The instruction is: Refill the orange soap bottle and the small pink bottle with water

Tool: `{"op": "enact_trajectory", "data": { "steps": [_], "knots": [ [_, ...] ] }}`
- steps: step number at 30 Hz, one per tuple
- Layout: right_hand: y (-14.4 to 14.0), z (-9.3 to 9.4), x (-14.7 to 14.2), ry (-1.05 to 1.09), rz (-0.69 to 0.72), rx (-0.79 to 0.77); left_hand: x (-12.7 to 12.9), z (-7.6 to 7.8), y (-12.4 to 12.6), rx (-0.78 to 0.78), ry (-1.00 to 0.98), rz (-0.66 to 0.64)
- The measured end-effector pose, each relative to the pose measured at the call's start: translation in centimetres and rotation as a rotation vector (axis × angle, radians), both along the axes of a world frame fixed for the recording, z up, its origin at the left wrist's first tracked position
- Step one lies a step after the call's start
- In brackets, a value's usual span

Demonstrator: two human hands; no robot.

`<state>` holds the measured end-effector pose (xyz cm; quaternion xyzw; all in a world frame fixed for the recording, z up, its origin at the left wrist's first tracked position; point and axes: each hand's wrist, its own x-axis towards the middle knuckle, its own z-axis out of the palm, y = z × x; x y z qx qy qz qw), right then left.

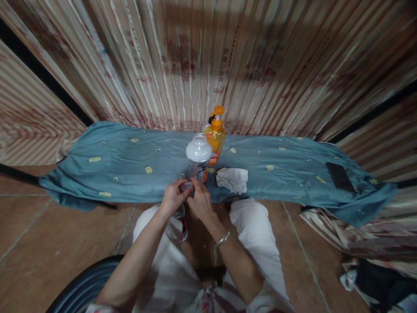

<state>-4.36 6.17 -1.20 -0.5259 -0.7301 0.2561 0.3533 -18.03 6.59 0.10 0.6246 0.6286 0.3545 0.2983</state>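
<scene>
My left hand [172,198] and my right hand [200,201] meet at the front edge of the cloth-covered table. Between their closed fingers is a small, round, whitish cap [186,186], its details too small to make out. Just beyond my fingertips stands a clear bottle [198,153] with dark print on its side and a rounded, see-through top. Behind it to the right is an orange pump bottle [216,139], partly hidden by the clear one. A crumpled white cloth or tissue [232,180] lies to the right of my right hand.
A teal patterned cloth [169,152] covers the narrow table. Towards its right end lies a black phone [340,177]. Striped curtains [208,61] hang behind and at the sides, with dark poles near both ends. A dark ribbed round object [87,282] is on the floor at lower left.
</scene>
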Motion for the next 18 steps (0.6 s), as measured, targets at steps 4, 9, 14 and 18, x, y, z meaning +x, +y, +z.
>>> {"op": "enact_trajectory", "data": {
  "steps": [4, 9, 14, 18],
  "knots": [
    [-1.1, 0.7, 0.2, 0.014, 0.042, 0.009, -1.5, -0.3, 1.4, 0.011, 0.038, 0.067],
    [-3.5, 0.9, 2.0, 0.08, 0.028, -0.04, -2.4, -0.9, 3.6, 0.063, 0.231, 0.076],
    [-3.9, 1.4, 4.5, 0.127, -0.045, -0.052, -1.9, -1.9, 4.8, 0.063, 0.315, 0.067],
    [-1.7, 3.3, 6.9, 0.163, -0.122, 0.016, -1.8, -2.3, 5.0, 0.063, 0.311, 0.07]
  ]
}}
